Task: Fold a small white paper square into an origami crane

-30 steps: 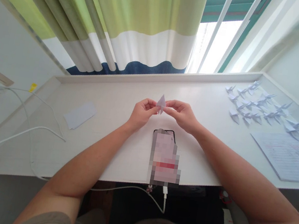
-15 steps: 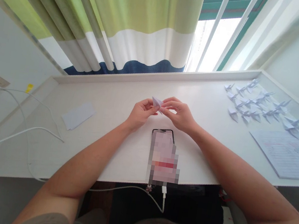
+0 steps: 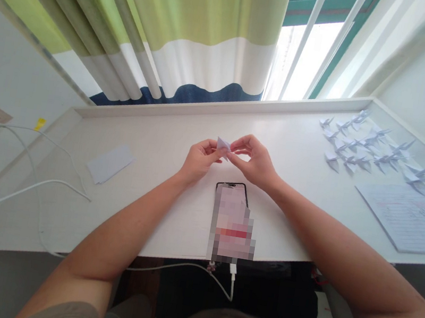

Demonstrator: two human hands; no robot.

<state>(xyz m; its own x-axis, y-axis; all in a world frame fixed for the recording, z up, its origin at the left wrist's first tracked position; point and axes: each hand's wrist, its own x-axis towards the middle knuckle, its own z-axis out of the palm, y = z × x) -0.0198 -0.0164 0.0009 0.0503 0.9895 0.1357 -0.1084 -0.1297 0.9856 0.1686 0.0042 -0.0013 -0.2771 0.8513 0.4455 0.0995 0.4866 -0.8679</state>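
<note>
Cables (image 3: 9,191) trail across the lower left of the frame, white, looping from the wall side over the near edge of the bench (image 3: 155,214). A striped curtain (image 3: 168,28) fills the upper left and centre, hanging behind the bench's back ledge. Right of the cables, a small white slip of paper (image 3: 110,163) lies flat on the bench, well apart from everything else.

At the centre of the frame the left hand (image 3: 199,158) is closed in a pinch on the left end of a small folded paper piece (image 3: 223,145), thumb and fingertips pressed together. The piece is held in the air just above the bench, between the two hands, with a point sticking up and to the left. The right hand (image 3: 255,160) pinches its right end, fingers curled in and closed on the paper. Just below the hands a phone (image 3: 232,221) lies face up on the bench, its screen blurred, with a charging lead plugged in at its near end.

In the upper right, window bars (image 3: 308,40) stand against bright light. Below them, at the right of the frame, a cluster of finished paper cranes (image 3: 367,148) sits on the bench, and just beneath it lies a lined sheet (image 3: 415,218) with writing.
</note>
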